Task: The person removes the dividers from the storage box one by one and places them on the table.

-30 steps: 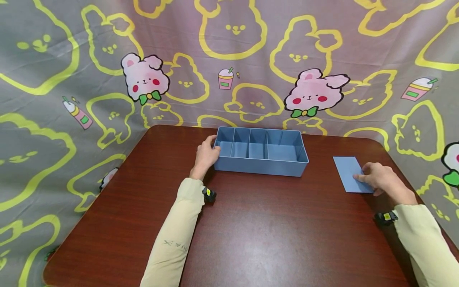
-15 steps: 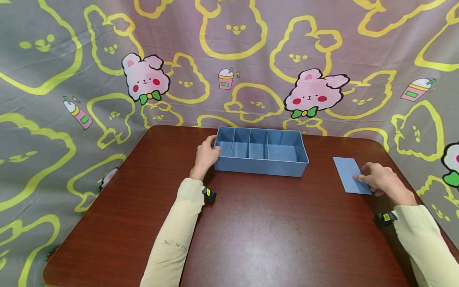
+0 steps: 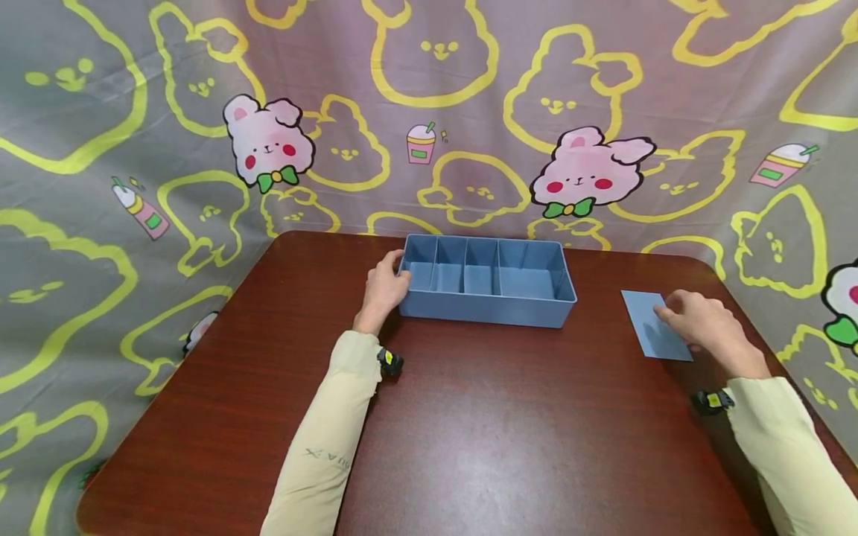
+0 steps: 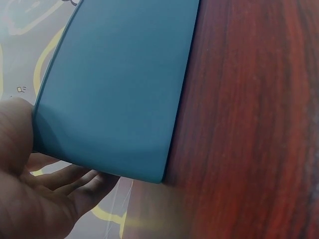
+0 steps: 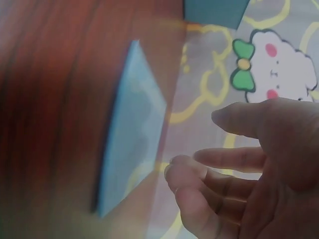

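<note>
Tabletop [image 3: 482,439]: blue panel [image 3: 645,316] below right hand [image 3: 712,327]; tray [image 3: 484,308] touching left hand [image 3: 383,290].

The divided box [image 3: 482,309] is showing smooth, matt plastic; the flat panel [image 3: 643,316] is looking like smooth plastic with a softly glossy face; the counter [image 3: 523,439] is showing wood grain under a polished finish; the curtain [image 3: 469,126] is appearing as creased, faintly shiny cloth; the sleeves [image 3: 325,439] are showing matt, wrinkled cloth.
</note>
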